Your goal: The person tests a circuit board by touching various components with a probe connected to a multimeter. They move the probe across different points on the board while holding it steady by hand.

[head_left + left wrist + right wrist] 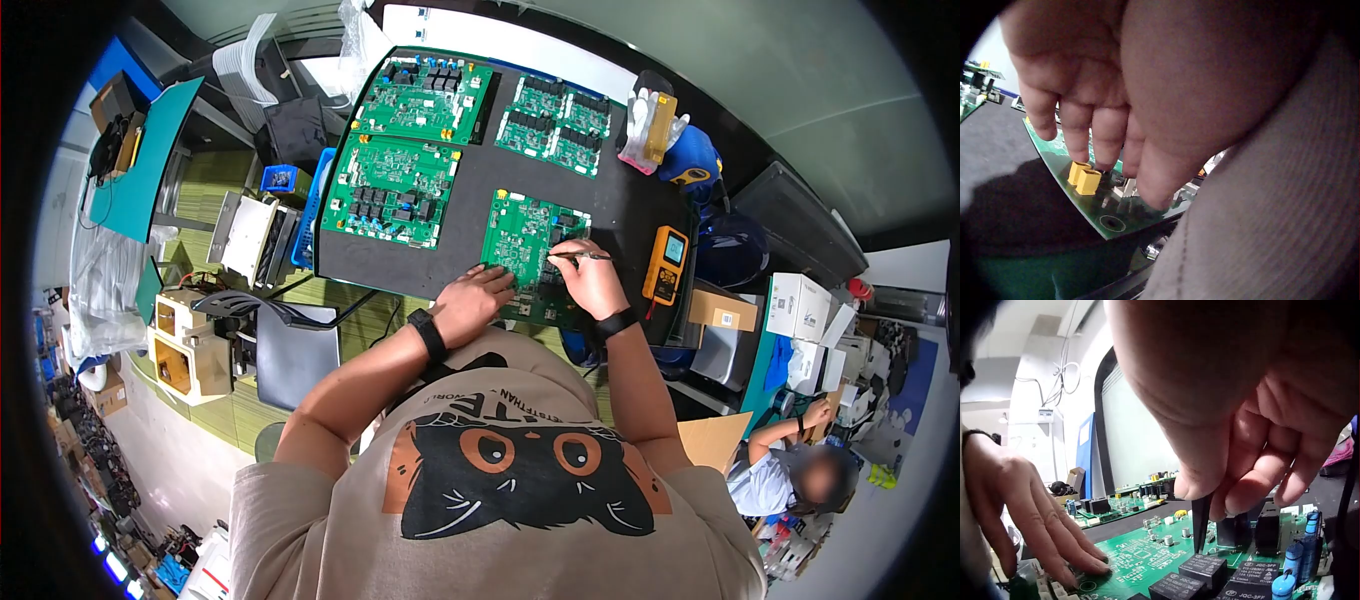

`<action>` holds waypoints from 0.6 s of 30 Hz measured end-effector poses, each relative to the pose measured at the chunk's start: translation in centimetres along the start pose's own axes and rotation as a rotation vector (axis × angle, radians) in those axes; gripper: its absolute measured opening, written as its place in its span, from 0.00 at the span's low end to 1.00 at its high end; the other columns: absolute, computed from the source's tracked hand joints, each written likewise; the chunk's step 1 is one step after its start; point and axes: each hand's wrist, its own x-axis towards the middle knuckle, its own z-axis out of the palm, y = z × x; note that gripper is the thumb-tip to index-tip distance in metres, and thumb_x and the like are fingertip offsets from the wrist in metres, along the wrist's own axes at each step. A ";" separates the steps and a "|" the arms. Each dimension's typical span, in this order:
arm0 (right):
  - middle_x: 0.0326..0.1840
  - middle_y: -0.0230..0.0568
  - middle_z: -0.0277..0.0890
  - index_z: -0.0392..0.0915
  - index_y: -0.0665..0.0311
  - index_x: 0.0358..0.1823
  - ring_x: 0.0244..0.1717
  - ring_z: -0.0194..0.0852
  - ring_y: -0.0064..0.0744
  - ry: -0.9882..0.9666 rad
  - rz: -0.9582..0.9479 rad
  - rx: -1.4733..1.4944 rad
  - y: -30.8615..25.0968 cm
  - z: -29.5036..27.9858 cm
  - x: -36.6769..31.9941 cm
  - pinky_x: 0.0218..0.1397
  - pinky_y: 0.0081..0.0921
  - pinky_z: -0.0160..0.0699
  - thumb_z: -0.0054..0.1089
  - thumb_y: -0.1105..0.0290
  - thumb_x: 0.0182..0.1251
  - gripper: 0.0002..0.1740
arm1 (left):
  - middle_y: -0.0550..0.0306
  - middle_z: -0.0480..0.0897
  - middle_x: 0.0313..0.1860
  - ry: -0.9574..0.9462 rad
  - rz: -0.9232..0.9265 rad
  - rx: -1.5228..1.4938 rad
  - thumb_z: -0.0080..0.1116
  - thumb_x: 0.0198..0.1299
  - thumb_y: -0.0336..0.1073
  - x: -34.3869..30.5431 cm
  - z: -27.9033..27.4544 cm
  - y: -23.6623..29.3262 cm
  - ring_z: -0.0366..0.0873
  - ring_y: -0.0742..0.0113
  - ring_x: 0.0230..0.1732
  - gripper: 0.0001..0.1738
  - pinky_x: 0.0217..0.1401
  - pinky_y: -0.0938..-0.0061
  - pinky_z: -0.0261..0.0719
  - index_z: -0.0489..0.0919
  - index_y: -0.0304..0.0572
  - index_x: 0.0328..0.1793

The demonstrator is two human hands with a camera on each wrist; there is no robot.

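Observation:
A green circuit board (507,240) lies at the near edge of the dark table mat. My right hand (592,285) pinches black pointed tweezers (1200,525) between thumb and fingers. Their tip points down at the board, right behind a black relay (1204,570). More black relays and blue cylindrical parts (1291,562) stand close by. My left hand (470,303) rests with extended fingers on the board's near left corner. Two yellow connectors (1088,181) show just beneath those fingertips in the left wrist view.
Two large circuit boards (390,185) lie on the left of the mat, several small boards (555,125) at the back. A yellow handheld meter (667,262) sits to the right, near gloves (640,130). A blue basket (312,215) adjoins the left edge. Another person (765,485) is at far right.

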 end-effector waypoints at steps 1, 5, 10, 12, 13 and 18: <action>0.41 0.45 0.86 0.85 0.67 0.40 0.45 0.84 0.46 -0.005 -0.001 0.002 0.0 -0.1 0.0 0.51 0.35 0.82 0.68 0.72 0.65 0.06 | 0.51 0.74 0.74 0.000 0.000 0.000 0.67 0.59 0.37 0.0 0.0 0.0 0.68 0.54 0.77 0.27 0.81 0.56 0.63 0.79 0.45 0.66; 0.41 0.45 0.86 0.85 0.67 0.40 0.44 0.85 0.46 -0.002 -0.009 0.005 0.2 0.0 0.1 0.51 0.35 0.82 0.68 0.72 0.65 0.06 | 0.51 0.74 0.74 0.000 0.011 0.015 0.67 0.59 0.37 0.0 0.1 -0.1 0.68 0.54 0.77 0.27 0.81 0.55 0.63 0.79 0.45 0.66; 0.40 0.45 0.86 0.85 0.67 0.40 0.44 0.85 0.45 -0.001 -0.011 0.010 0.3 -0.1 0.1 0.49 0.34 0.82 0.68 0.72 0.65 0.06 | 0.51 0.75 0.73 -0.003 0.017 0.026 0.67 0.58 0.37 0.1 0.0 -0.1 0.68 0.54 0.76 0.27 0.80 0.55 0.64 0.79 0.45 0.65; 0.40 0.45 0.86 0.85 0.67 0.40 0.44 0.85 0.45 -0.004 -0.005 0.017 0.3 -0.1 0.1 0.49 0.34 0.82 0.68 0.72 0.65 0.06 | 0.51 0.75 0.73 -0.002 0.012 0.020 0.67 0.58 0.37 0.1 0.0 -0.1 0.68 0.54 0.77 0.27 0.80 0.55 0.64 0.79 0.45 0.65; 0.40 0.45 0.85 0.85 0.67 0.40 0.44 0.85 0.45 -0.008 0.001 0.025 0.2 -0.1 0.1 0.49 0.34 0.82 0.68 0.73 0.65 0.06 | 0.51 0.75 0.73 -0.001 0.012 0.020 0.67 0.58 0.37 0.1 0.0 -0.1 0.68 0.54 0.77 0.27 0.80 0.55 0.64 0.79 0.45 0.65; 0.40 0.45 0.85 0.84 0.67 0.40 0.44 0.85 0.45 -0.002 0.014 0.022 0.0 -0.1 0.1 0.50 0.34 0.82 0.68 0.72 0.65 0.06 | 0.52 0.75 0.74 -0.002 0.005 0.024 0.67 0.58 0.37 0.0 0.2 -0.1 0.68 0.55 0.77 0.27 0.81 0.56 0.64 0.79 0.45 0.66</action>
